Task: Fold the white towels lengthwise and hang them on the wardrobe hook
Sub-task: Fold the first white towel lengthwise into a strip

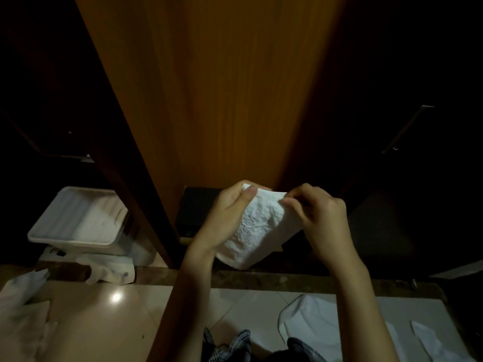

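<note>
Head view, looking down at two bare hands that hold one small white towel (257, 226) up in the air, in front of a tall wooden wardrobe panel (209, 87). The left hand (226, 218) grips the towel's upper left corner, thumb curled over the front of the cloth and fingers hidden behind it. The right hand (317, 214) pinches the upper right part of the top edge between thumb and fingertips. The towel hangs between the two hands, its top edge running from left to right and the rest drooping down and toward the person, already doubled over into a thick pad (how many layers cannot be told). Both hands are about level and equally close to the cloth, one at each end of its top edge, so the fold would likely be made by bringing one hand across to the other. No hook can be seen; the dark spaces on either side of the panel hide it. More white towels (313, 325) lie on the tiled floor (235, 304) at lower right, and a white tray (75, 220) sits at left.
</note>
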Motion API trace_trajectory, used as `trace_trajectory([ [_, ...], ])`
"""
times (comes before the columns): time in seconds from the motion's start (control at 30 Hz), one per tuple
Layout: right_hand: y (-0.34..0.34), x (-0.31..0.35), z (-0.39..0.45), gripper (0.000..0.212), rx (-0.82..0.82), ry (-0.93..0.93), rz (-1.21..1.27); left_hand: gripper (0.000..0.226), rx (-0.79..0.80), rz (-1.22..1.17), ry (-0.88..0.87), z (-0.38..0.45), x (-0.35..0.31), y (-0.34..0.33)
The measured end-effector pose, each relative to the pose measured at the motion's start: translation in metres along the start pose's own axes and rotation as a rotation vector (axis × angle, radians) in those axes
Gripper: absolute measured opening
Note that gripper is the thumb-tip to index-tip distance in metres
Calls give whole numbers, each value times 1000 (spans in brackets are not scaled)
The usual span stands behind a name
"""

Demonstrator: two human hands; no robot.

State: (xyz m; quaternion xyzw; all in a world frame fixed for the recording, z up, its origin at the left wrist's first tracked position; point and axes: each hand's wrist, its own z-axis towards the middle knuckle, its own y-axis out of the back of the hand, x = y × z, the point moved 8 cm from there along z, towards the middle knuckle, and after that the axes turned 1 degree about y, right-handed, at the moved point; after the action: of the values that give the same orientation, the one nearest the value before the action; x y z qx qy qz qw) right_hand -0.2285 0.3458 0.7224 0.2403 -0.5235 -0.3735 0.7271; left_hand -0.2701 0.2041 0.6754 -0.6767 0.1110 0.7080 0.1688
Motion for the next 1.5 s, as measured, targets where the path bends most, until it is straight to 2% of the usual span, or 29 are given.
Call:
trace_trajectory([
  [0.1, -3, -8, -4, 14, 14, -27, -11, 26, -8, 62, -22, -2, 3, 4],
  [0.2, -7, -14, -7, 31, 30, -72, -59, 27, -2, 110, -37, -3, 6, 6],
  [0.23, -7, -14, -7, 35, 38, -57, -144, 27, 7, 119, -38, -4, 6, 6],
  [0.3, -6, -9, -8, 26, 22, 39, -374, 26, 16, 135, -46, -6, 6, 6],
  [0.37, -1, -7, -10, 22, -15, 67, -468, 25, -5, 144, -66, -8, 5, 8],
  [0.43, -1, -6, -12, 21, -4, 48, -419, 25, -36, 172, -81, -9, 6, 13],
  [0.57, -6, -5, -19, 4, 57, -6, -283, 26, -107, 320, -105, -12, 11, 20],
  [0.67, -6, -7, -25, 14, 70, -57, -89, 25, -161, 380, -140, -14, 9, 18],
  [0.77, -2, -5, -27, 20, 41, -90, 47, 20, -149, 412, -148, -14, 9, 14],
  [0.97, -4, 6, -30, 28, 137, 9, 47, 19, -130, 624, -91, -15, 21, 22],
  [1.03, -7, 13, -31, 41, 152, 43, 85, 20, -98, 525, -35, -15, 24, 25],
  [1.13, -11, 19, -33, 60, 196, 87, 102, 21, -82, 150, 39, -16, 23, 26],
  [1.2, -14, 22, -34, 62, 234, 145, 40, 23, -92, -3, 57, -16, 22, 25],
  [1.3, -19, 25, -35, 53, 274, 185, -71, 25, -77, -83, 46, -16, 20, 25],
  [1.37, -26, 21, -33, 47, 317, 147, -156, 27, -39, -110, 45, -16, 19, 23],
  [1.5, -35, 20, -33, 53, 429, 92, -202, 25, 35, -99, 33, -14, 14, 16],
])
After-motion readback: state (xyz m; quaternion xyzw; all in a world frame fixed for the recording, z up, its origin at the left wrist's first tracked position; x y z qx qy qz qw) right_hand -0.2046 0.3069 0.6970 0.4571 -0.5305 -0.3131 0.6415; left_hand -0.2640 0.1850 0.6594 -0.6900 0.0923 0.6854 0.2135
